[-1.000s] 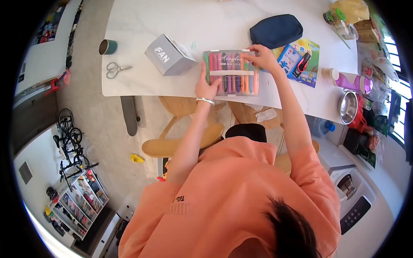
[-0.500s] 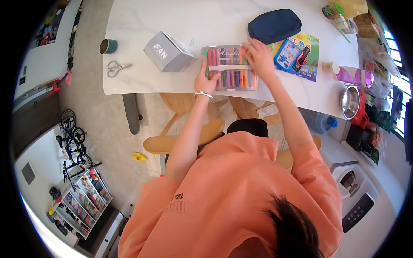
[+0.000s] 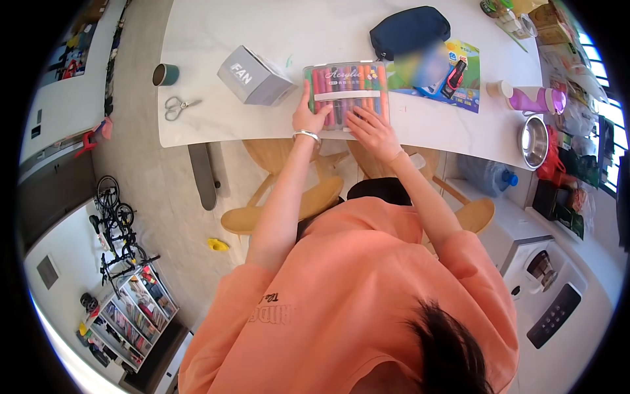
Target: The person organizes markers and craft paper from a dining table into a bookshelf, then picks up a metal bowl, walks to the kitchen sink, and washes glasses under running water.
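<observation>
- Left hand [image 3: 310,118]: clamped on the marker case [image 3: 346,84] at its left side, thumb over the front, fingers along the edge.
- Right hand [image 3: 377,134]: fingers laid on the case's lower right; whether it grips, I cannot tell.
- The case lies just beyond both hands, over the tabletop [image 3: 216,26].
- Left of the left hand: gray box [image 3: 254,76] near, scissors [image 3: 184,105] farther off.
- Beyond the right hand: dark blue pouch [image 3: 411,33].

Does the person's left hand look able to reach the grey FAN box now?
Probably yes: the left hand touches the left side of the marker case, and only tabletop shows between that hand and the grey FAN box.
</observation>
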`<state>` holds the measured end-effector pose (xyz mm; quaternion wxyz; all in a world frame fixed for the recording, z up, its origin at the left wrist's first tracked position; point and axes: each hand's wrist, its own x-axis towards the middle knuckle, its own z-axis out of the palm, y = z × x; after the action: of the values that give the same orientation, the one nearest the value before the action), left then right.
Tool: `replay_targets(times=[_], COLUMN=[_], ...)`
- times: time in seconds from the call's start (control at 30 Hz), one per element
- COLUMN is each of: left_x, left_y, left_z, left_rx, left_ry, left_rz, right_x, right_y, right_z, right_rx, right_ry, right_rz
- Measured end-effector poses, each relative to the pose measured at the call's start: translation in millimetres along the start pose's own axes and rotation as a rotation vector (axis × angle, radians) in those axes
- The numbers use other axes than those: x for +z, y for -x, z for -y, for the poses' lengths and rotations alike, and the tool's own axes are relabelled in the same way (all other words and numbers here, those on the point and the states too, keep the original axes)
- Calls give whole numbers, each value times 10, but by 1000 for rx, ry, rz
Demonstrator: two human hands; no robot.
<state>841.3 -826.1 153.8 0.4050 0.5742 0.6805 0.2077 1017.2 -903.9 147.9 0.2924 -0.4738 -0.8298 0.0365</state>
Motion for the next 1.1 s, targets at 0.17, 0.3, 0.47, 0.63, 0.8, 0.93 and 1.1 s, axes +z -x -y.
replay_targets(times=[0.17,0.3,0.47,0.63,0.8,0.93,1.1], left_x=[0,-4,3,-4,50,74,56], left_y=[-7,-15,-59,-49,-104,-162,-144], left_z=[19,28,50,72,183,307,309], left_rx=[-29,-28,-28,-45,40,155,144], left_ry=[-22,-22,-69,-37,-68,-27,101], left_rz=[11,24,19,28,5,-26,42], right_x=[6,90,20,111,220,177,-16], right_y=[-7,19,-8,1,69,55,54], right_z=[18,6,10,41,19,40,119], right_rx=[42,56,79,90,75,106,211], right_ry=[-44,-36,-119,-71,0,-33,-7], right_rz=[-19,-58,-52,-76,-135,-160,-66])
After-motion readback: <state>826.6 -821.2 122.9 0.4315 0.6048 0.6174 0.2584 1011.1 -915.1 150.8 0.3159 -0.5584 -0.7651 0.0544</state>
